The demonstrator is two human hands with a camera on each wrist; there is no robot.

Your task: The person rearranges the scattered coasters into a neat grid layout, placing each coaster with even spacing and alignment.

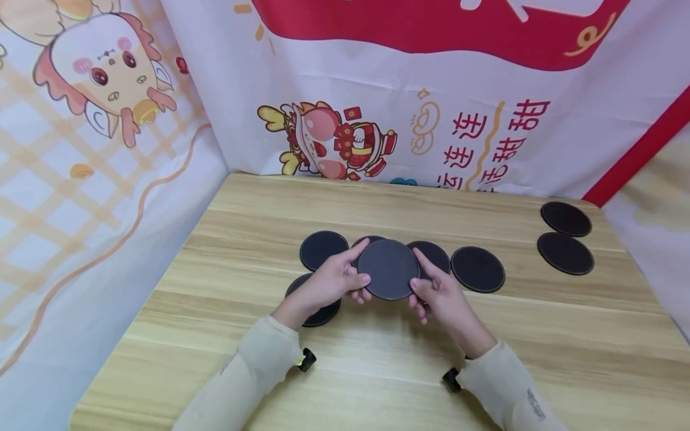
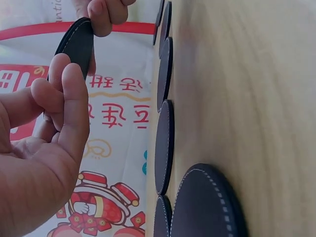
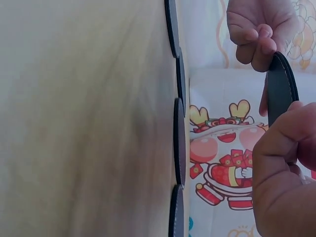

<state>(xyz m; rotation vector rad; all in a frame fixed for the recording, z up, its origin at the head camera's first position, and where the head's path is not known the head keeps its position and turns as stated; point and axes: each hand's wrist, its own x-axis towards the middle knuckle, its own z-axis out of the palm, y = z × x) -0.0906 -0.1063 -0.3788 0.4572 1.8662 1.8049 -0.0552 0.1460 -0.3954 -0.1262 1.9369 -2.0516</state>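
Observation:
A round black coaster [image 1: 389,269] with a stitched edge is held above the table by both hands. My left hand [image 1: 335,276] pinches its left edge between thumb and fingers, while my right hand [image 1: 439,290] grips the right edge the same way. The left wrist view shows the held coaster [image 2: 79,47] nearly edge-on, raised off the wood. Behind it lie more coasters of the same kind: one at the left [image 1: 324,248], one nearer the front [image 1: 323,314] partly hidden by my left arm, one mostly covered [image 1: 368,239], and a right-hand pair, the outer coaster [image 1: 477,269] fully visible.
Two more black coasters, a rear one [image 1: 566,218] and a front one [image 1: 565,253], lie at the table's far right. The wooden table [image 1: 377,371] meets a printed cloth [image 1: 345,66] at its back edge. Another patterned cloth [image 1: 81,197] hangs on the left.

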